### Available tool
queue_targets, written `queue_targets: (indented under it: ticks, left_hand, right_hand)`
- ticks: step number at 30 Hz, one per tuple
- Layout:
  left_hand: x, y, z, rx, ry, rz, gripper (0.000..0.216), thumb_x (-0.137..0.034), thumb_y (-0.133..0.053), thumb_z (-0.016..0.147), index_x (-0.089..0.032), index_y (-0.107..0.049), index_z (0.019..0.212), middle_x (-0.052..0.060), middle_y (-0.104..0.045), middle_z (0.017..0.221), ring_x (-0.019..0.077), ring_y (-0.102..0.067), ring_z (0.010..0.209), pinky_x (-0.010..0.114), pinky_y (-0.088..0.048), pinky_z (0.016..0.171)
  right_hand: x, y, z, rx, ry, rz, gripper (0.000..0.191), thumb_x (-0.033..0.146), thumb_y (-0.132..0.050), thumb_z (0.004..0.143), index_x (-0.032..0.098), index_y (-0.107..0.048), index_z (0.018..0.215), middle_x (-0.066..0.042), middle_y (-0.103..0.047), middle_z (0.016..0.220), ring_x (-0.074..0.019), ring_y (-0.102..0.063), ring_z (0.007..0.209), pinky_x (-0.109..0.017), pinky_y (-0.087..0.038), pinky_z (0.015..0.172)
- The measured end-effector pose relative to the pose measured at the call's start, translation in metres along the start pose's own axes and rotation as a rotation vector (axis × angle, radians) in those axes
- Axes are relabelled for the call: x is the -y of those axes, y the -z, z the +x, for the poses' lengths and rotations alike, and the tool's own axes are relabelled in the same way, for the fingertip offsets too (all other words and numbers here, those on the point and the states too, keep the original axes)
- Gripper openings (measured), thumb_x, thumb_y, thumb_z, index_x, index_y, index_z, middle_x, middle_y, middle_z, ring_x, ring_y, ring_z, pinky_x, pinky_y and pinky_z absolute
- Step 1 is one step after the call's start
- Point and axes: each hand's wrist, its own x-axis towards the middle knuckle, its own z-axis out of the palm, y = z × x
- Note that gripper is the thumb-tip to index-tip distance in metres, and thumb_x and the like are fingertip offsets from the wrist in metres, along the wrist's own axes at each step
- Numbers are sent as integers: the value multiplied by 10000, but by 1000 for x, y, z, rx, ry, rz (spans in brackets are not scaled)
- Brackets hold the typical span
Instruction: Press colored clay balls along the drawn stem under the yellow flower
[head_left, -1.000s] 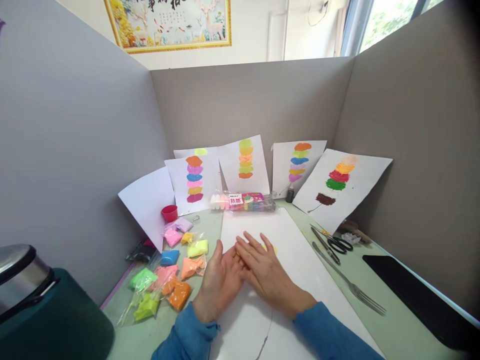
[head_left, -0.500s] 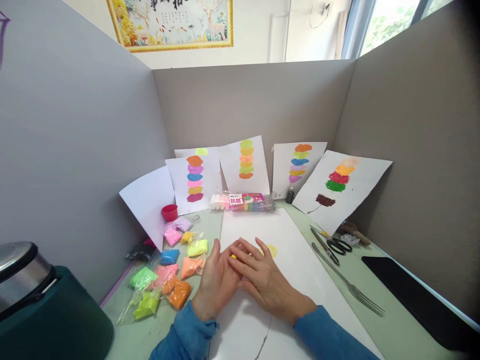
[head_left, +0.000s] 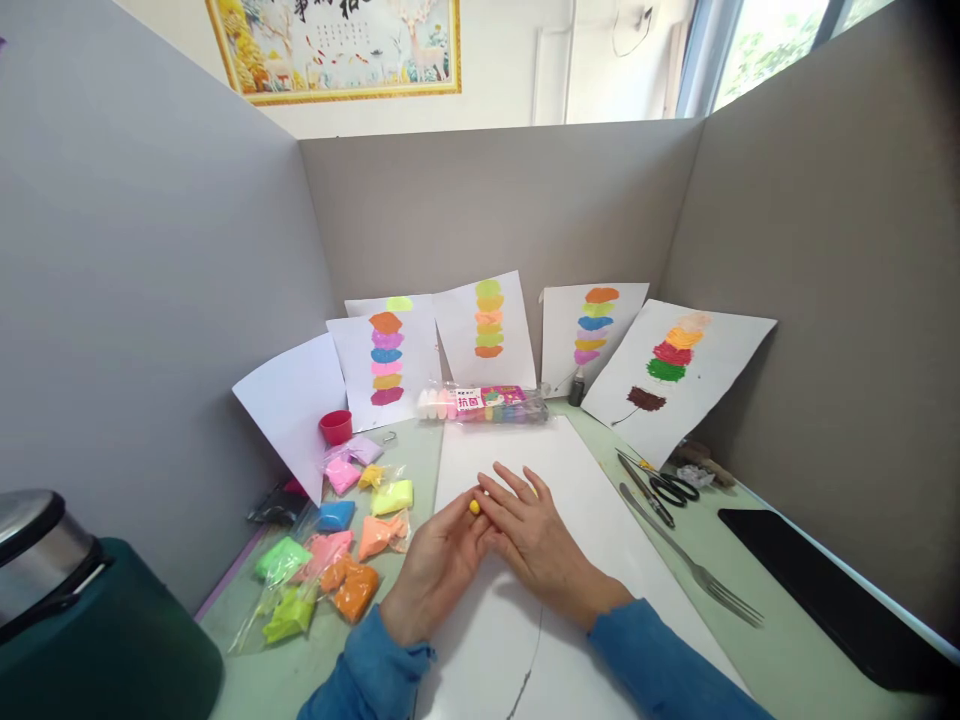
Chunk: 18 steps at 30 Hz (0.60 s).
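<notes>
A small yellow clay ball (head_left: 474, 507) sits at the fingertips of my left hand (head_left: 436, 572), between its thumb and the fingers. My right hand (head_left: 546, 552) lies partly over the left one, its fingers stretched out and slightly spread, the fingertips close beside the ball. Whether they touch it I cannot tell. Beneath both hands lies a large white sheet of paper (head_left: 600, 575) with a thin dark line running down its near part. Just behind the right fingers a bit of yellow on the sheet is mostly hidden.
Bagged coloured clay, including an orange packet (head_left: 355, 592), lies to the left near a red cup (head_left: 335, 427) and a dark green container (head_left: 112, 620). A fork (head_left: 724, 595), scissors (head_left: 673, 488) and a black slab (head_left: 825, 590) lie right. Painted cards (head_left: 499, 325) lean behind a plastic pack (head_left: 487, 404).
My left thumb has come down to the yellow ball, which now shows more fully. The right fingers have slid slightly forward and cover most of the yellow patch on the paper.
</notes>
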Motion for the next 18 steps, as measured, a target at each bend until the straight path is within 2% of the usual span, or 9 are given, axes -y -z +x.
queue_targets:
  ticks: [3,6,9,12,15,16,18]
  left_hand:
    - [4,6,1,-115,29,135,165,-62,-522,841,-76,-626,968,129,-681,966,187,-655,906,288,-518,826]
    - [6,7,-1,-237,70,276,160,-137,-574,839,-73,-616,979,138,-689,898,183,-671,798,288,-545,729]
    - [8,4,-5,-223,137,389,199,-288,-616,830,-102,-625,899,15,-610,617,94,-545,460,216,-477,469]
    - [9,-1,-7,-184,160,413,295,-423,-616,809,-133,-608,755,-41,-499,508,72,-425,377,216,-425,413]
    - [10,-1,-7,-167,185,422,323,-452,-622,792,-144,-586,699,-34,-491,512,83,-423,394,235,-442,436]
    - [11,0,-7,-167,187,429,318,-447,-625,791,-143,-590,705,-26,-500,526,89,-435,410,237,-446,443]
    - [11,1,-6,-173,190,441,301,-430,-634,788,-138,-600,720,-15,-514,550,98,-460,443,236,-450,450]
  right_hand:
    - [-3,9,-1,-21,-48,15,400,310,-391,944,171,-475,1309,-114,-488,1362,-258,-361,1304,-530,-297,1042]
    - [-21,32,-11,-90,-203,-11,384,331,-364,955,177,-505,1277,-103,-508,1340,-221,-460,1214,-444,-373,1001]
    - [-56,70,-47,-108,-463,-172,356,370,-390,938,200,-586,1181,-95,-571,1257,-241,-505,1148,-440,-396,966]
    - [-90,112,-109,28,-801,-444,376,379,-411,908,166,-606,1148,-132,-559,1253,-308,-500,1127,-464,-404,909]
    - [-107,141,-166,207,-1150,-607,458,479,-433,880,140,-586,1146,-170,-587,1162,-344,-529,1043,-452,-417,810]
    - [-108,146,-179,244,-1224,-618,491,506,-432,873,123,-576,1144,-181,-599,1122,-340,-537,1027,-437,-413,803]
    - [-108,149,-194,318,-1277,-610,539,545,-436,859,105,-553,1148,-188,-613,1068,-337,-549,998,-419,-402,792]
